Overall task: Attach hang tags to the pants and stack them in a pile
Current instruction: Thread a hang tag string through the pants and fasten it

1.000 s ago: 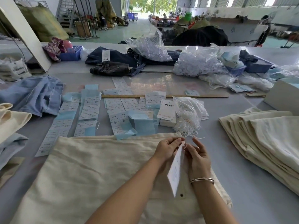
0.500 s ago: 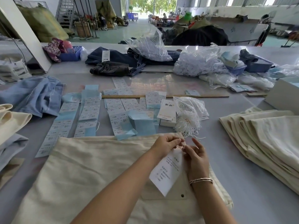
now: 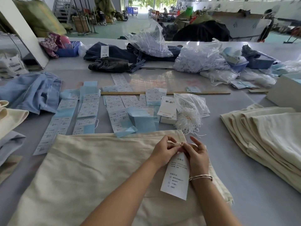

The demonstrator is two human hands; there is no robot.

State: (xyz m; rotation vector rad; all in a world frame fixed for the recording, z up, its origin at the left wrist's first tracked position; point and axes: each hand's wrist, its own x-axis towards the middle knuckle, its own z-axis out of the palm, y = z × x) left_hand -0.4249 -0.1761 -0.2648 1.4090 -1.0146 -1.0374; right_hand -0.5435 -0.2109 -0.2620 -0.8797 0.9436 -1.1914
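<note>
A: Where is the hang tag?

B: The white hang tag [image 3: 176,175] hangs printed side up from both hands, over the right end of the cream pants [image 3: 91,173] that lie flat on the grey table [image 3: 254,198] in front of the person. Its top edge sits between the fingertips; its lower end lies against the right wrist, just beside a thin bracelet [image 3: 200,177].

A: And the fingers?

B: The left hand [image 3: 162,151] has its fingers curled, pinching at the top of the tag. The right hand [image 3: 197,152] pinches the same spot with thumb and forefinger, its other fingers loosely bent. Something small is held between the 2 hands; I cannot tell if it is a string loop.

A: What lies around?

B: Right of the pants, apart from them, is a pile of folded cream pants [image 3: 267,137]. Just beyond the top edge of the pants is a clear bag of white strings [image 3: 189,111], some spilling out. Beside it stands a small stack of white tags [image 3: 167,110], then rows of printed label sheets [image 3: 88,108] and pale blue paper [image 3: 141,121]. A long wooden ruler [image 3: 164,93] lies behind these. Blue garments [image 3: 31,92] sit at the far left, dark jeans [image 3: 114,59] and more plastic bags [image 3: 198,59] at the back.
</note>
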